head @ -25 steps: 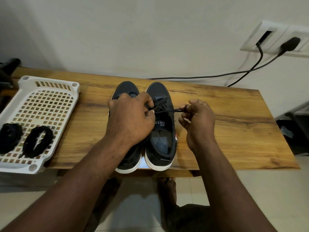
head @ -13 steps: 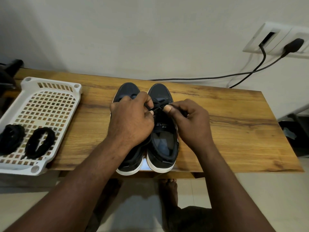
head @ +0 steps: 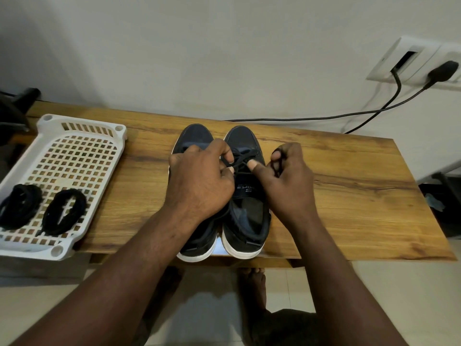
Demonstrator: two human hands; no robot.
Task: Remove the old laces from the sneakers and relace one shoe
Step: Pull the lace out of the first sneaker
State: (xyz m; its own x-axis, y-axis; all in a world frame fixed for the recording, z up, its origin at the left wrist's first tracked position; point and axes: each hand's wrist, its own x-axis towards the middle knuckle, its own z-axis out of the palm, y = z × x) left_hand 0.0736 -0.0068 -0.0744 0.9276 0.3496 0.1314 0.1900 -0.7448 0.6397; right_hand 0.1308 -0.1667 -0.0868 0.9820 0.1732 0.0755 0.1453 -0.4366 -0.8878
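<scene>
Two dark navy sneakers with white soles stand side by side on the wooden table point(head: 349, 196), toes toward the wall. My left hand point(head: 199, 181) covers the middle of the left sneaker point(head: 193, 137) and pinches a black lace point(head: 240, 158) that runs over the right sneaker point(head: 247, 211). My right hand point(head: 287, 178) sits at that shoe's right side, its thumb on the lacing, with a loop of the same lace gripped in its curled fingers. Two coiled black laces point(head: 63, 212) lie in the white basket point(head: 74, 151).
The white perforated basket sits at the table's left end and overhangs the front edge. Black cables point(head: 324, 118) run from a wall socket point(head: 419, 63) along the back of the table. A dark object point(head: 15, 108) stands at the far left. My bare feet show below the table.
My right hand has shifted right off the shoe's tongue, drawing a loop of lace out to the shoe's right side. My left hand has kept its pinch in place.
</scene>
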